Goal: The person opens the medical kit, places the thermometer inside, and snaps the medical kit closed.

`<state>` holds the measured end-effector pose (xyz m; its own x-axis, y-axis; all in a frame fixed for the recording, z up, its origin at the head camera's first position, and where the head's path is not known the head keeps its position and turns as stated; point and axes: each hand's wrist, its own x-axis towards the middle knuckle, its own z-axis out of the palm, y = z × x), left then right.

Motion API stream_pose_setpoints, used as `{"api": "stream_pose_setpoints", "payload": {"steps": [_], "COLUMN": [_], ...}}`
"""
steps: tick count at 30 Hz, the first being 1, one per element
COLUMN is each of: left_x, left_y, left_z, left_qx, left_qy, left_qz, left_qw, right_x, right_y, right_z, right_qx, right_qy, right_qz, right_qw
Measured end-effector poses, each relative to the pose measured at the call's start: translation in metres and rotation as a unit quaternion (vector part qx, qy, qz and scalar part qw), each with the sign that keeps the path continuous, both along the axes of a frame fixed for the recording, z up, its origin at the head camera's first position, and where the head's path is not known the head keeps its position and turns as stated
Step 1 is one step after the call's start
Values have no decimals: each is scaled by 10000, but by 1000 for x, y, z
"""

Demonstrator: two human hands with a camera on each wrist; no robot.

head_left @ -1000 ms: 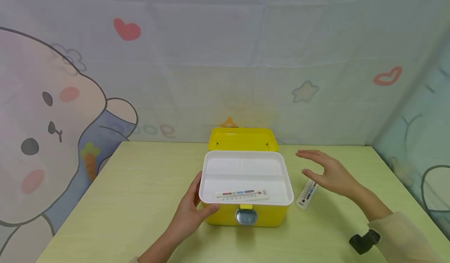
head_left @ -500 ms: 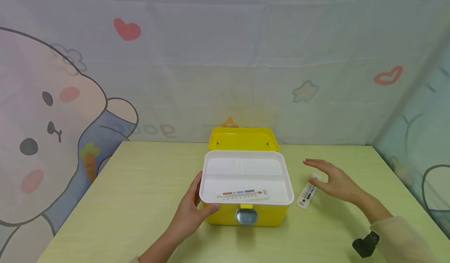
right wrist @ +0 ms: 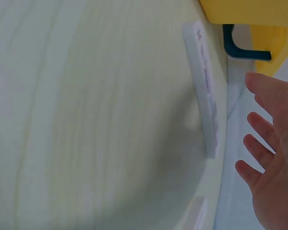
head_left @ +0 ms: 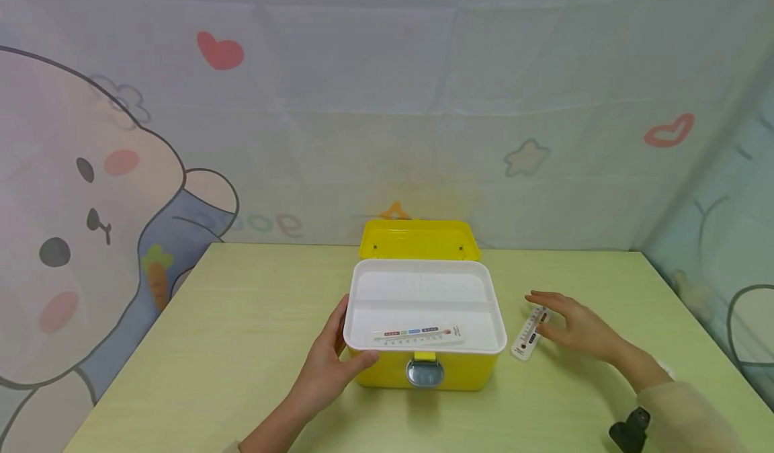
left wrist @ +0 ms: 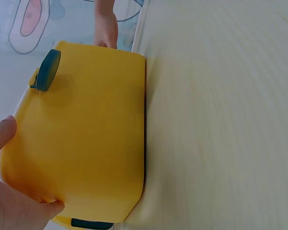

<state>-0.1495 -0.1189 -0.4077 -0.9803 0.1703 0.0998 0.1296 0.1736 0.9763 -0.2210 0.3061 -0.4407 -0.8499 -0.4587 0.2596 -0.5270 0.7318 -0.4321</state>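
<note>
A yellow storage box (head_left: 459, 370) with a white top tray (head_left: 423, 310) and a clear-looking front latch (head_left: 425, 374) stands on the table. My left hand (head_left: 322, 365) holds its front left corner, thumb on the front. In the left wrist view the same hand (left wrist: 17, 203) rests against the yellow wall. One white thermometer (head_left: 417, 335) lies flat in the front section of the tray. Right of the box lies another white thermometer (head_left: 529, 339), partly behind my right hand (head_left: 583, 332). The right hand (right wrist: 278, 153) hovers just beside it, fingers spread and holding nothing.
The box's yellow lid (head_left: 419, 240) is folded back toward the printed backdrop. A further white strip (right wrist: 196, 215) lies on the table, cut off in the right wrist view. The table's (head_left: 242, 332) right edge runs beyond the right arm.
My right hand has come down and slightly to the right, closer to the thermometer on the table. The left hand stays on the box corner.
</note>
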Motion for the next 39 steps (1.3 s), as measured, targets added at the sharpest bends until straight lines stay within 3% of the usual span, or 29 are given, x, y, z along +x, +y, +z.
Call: {"api": "stream_pose_setpoints", "payload": {"steps": [5, 11, 26, 34, 39], "left_x": [0, 0, 1, 0, 0], "left_y": [0, 0, 1, 1, 1], "left_z": [0, 1, 1, 0, 0], "left_qx": [-6, 8, -98, -68, -77], "left_qy": [-3, -17, 2, 1, 3], "left_qz": [7, 9, 41, 48, 54], "left_qw": [10000, 10000, 9999, 10000, 10000], "right_x": [0, 1, 1, 0, 0], "right_y": [1, 1, 1, -1, -1], "right_z": [-10, -18, -30, -31, -34], "right_qx": [98, 354, 465, 423, 460], "right_qy": [155, 197, 893, 1483, 1302], "right_qz": [222, 184, 263, 350, 224], "right_qw": [9996, 9990, 9946, 9874, 9902]}}
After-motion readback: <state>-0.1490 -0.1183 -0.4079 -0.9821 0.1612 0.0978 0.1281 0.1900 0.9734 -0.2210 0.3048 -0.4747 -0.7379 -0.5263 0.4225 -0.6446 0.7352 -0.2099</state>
